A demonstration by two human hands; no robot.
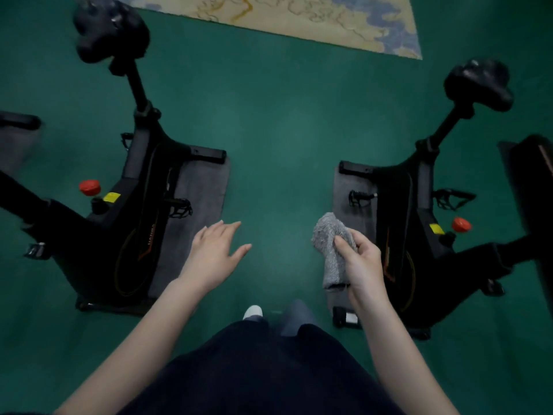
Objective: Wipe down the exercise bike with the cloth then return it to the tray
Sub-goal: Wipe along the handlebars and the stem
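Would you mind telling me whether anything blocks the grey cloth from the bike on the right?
Nothing visible: the right hand holds the fluffy grey cloth beside the black exercise bike on the right.

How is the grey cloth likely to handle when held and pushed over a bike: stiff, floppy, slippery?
Probably floppy: the cloth droops below the right hand pinching it. Likely light, since a loose pinch seems to hold it. Its fuzzy surface suggests good grip, not slipperiness.
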